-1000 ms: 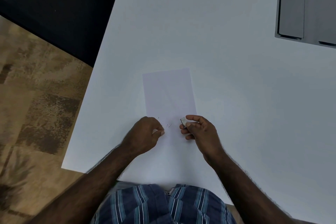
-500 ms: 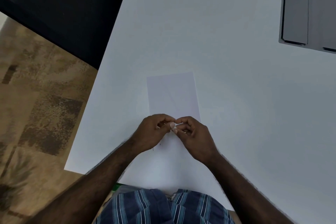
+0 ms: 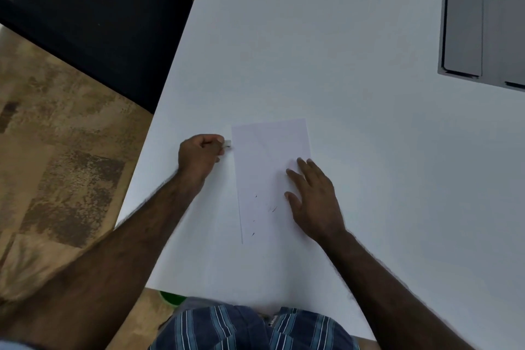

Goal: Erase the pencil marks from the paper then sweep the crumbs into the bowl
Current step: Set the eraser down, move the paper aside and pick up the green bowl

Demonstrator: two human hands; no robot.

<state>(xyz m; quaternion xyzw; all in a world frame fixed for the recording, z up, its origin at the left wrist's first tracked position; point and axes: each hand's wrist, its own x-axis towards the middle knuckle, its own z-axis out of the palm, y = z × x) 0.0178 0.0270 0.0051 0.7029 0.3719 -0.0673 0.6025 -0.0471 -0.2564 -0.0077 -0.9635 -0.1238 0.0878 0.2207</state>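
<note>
Paper lies flat on the white surface, near its front edge, a plain narrow rectangle with a faint lilac cast. The right hand rests on the sheet's right side, its fingers straight and slightly spread, palm down, pinning it. The left hand sits just beside the sheet's left edge with its fingers curled, pinching a small pale eraser whose tip touches or nearly touches that edge; which, the view does not settle.

On the lower half of the sheet lie a few dark flecks, thin and curved like rubbed-off crumbs, though some could be leftover pencil strokes. Higher up the sheet looks clean.

Several things could go wrong from here. Thin, smooth paper on a slick matte surface is likely to slide or buckle if the right hand lifts while the left one rubs. A hard stroke starting at the bare edge could crease or tear it. The flecks are light and tiny, so a quick sweep or a breath could scatter them off the front edge onto the floor. A green rim shows just under the front edge by the person's lap; it may be the bowl, but it is mostly hidden, so aiming crumbs at it would be partly blind.

A grey recessed panel sits far right, a dark chair at left.
</note>
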